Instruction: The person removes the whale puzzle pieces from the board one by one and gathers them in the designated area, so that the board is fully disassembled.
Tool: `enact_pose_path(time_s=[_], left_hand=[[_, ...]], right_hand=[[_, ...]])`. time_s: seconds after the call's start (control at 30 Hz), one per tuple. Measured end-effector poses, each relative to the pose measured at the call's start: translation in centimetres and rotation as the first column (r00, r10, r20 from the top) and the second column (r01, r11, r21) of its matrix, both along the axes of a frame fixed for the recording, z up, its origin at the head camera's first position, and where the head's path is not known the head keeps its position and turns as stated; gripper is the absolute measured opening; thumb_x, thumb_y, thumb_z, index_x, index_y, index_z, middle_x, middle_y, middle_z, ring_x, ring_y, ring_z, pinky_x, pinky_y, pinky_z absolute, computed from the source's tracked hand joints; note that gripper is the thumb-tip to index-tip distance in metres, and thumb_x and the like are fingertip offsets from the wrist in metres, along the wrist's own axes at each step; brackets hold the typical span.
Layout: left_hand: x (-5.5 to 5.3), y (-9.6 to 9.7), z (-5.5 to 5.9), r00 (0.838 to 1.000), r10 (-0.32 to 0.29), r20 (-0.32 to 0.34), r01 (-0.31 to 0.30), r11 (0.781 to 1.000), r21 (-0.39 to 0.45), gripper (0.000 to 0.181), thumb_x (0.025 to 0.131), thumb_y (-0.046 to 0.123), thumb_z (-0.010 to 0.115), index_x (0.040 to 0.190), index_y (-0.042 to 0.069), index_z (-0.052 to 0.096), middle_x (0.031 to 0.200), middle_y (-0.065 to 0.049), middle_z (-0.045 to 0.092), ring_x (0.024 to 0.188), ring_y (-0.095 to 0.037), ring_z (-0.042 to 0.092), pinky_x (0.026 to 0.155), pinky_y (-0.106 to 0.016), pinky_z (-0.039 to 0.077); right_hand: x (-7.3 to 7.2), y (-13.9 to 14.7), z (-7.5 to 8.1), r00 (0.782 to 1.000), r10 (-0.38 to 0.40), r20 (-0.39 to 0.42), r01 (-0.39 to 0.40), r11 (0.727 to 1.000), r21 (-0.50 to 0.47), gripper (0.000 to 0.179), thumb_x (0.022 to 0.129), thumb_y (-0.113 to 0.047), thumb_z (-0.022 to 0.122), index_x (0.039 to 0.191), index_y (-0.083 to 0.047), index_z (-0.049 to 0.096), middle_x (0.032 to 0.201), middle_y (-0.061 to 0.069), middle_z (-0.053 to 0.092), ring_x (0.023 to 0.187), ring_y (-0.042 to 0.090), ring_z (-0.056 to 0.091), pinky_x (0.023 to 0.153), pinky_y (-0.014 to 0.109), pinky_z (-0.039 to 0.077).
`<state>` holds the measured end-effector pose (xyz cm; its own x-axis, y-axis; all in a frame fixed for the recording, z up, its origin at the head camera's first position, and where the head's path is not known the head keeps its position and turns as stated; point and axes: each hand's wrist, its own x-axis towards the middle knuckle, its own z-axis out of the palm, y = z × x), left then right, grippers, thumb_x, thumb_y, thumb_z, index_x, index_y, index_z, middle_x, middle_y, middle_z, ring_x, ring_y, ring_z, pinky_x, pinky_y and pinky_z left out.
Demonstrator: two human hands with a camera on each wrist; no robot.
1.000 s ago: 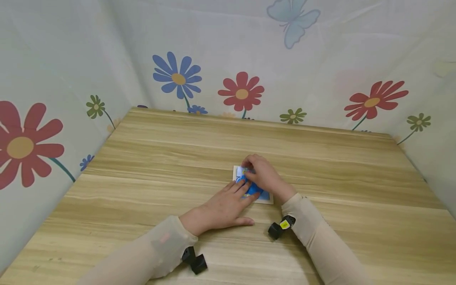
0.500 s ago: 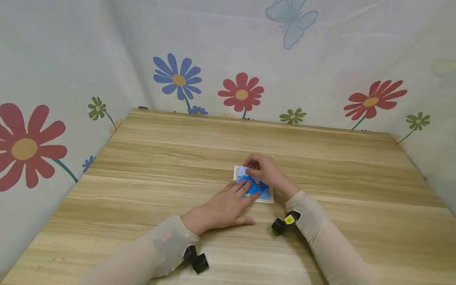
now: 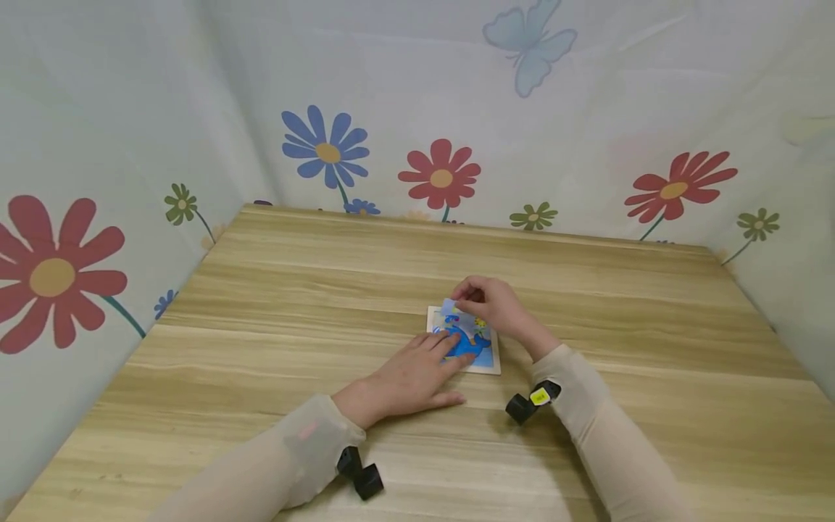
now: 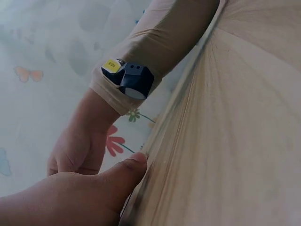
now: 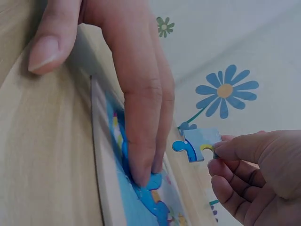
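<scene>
In the head view, a small picture puzzle (image 3: 484, 360) with a blue whale and a pale wooden border lies flat on the table. My left hand (image 3: 406, 375) rests on its near left part, fingers spread and straight. Over the far left corner, my right hand (image 3: 499, 306) pinches a jigsaw piece (image 3: 448, 306) between thumb and fingers. The right wrist view shows that jigsaw piece (image 5: 200, 142), light blue with a darker blue knob and some yellow, held clear of the board. There the left fingertips (image 5: 140, 172) press on the puzzle's surface. The left wrist view hides the puzzle.
Wood-grain table (image 3: 313, 290) surrounds the puzzle on all sides. Behind it hangs a white curtain (image 3: 385, 72) printed with flowers and a butterfly. A small black camera sits on each wrist, the right one (image 3: 531, 402) bearing a yellow label.
My right hand has lifted the jigsaw piece from the puzzle's upper left, uncovering the printed picture beneath. The right forearm has shifted slightly right. My left hand stays in place.
</scene>
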<state>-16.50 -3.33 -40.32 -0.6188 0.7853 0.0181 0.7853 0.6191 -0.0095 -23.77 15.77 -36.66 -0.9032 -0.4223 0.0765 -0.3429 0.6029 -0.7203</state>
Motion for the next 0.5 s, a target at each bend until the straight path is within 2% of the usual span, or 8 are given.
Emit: enact_pose_path(time_s=[0.23,0.5], left_hand=[[-0.5,-0.1,-0.3,0.999,-0.006,-0.033,0.007,1.000,0.025,0.063,0.096,0.061,0.039,0.146,0.023,0.041,0.151,-0.007,0.041,0.142,-0.024,0.036,0.114,-0.045,0.035],[-0.3,-0.2,0.1,1.000,0.008,0.006,-0.008,1.000,0.019,0.062,0.096,0.060,0.040,0.147,0.024,0.040,0.153,-0.007,0.039,0.143,-0.025,0.035,0.114,-0.045,0.033]], right_hand=[[0.4,1.3,0.9,1.000,0.002,-0.015,-0.003,1.000,-0.019,0.011,0.093,-0.009,0.062,0.100,-0.002,0.067,0.093,0.013,0.067,0.081,0.017,0.059,0.073,0.023,0.049],[1.1,2.6,1.8,1.000,-0.012,-0.019,0.012,1.000,0.014,0.010,0.092,-0.007,0.062,0.099,-0.002,0.067,0.092,0.012,0.067,0.080,0.017,0.058,0.073,0.023,0.049]])
